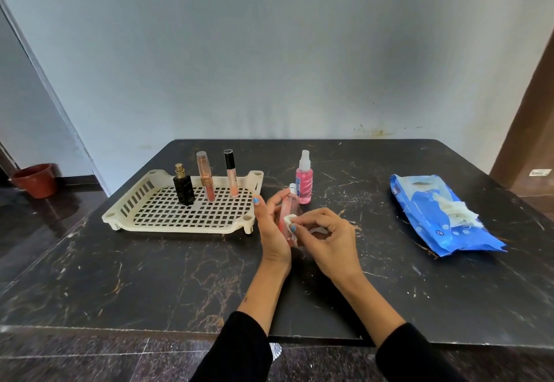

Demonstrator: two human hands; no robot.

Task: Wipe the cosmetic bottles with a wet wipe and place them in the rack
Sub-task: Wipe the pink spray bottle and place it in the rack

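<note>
Dark marbled stone forms the tabletop [150, 276], set against a pale wall. Above its middle, a small clear bottle with pinkish liquid [288, 211] is held tilted off the surface, its white cap pointing up and away. The left hand [271, 232] grips this bottle from the left, fingers curled round its far side. The right hand [325, 239] pinches a crumpled white wet wipe [290, 219] between thumb and fingertips and presses it against the bottle's side, with more of the wipe bunched under the palm.

Just behind the held bottle, a pink spray bottle [304, 180] with a clear cap stands upright on the table, close to the rack's right end and between the hands and the rear of the table.

Left of the hands sits the cream perforated rack [168, 217], its near right corner just beside the left hand. Three items stand upright along its back part: a black perfume bottle with a gold cap [183, 187], a rose-gold tube [206, 176] and a slim tube with a black cap [231, 173].

Well apart to the right lies a blue pack of wet wipes [434, 220], with a white wipe poking out of its opening. On the floor at far left stands a reddish pot [36, 179].
</note>
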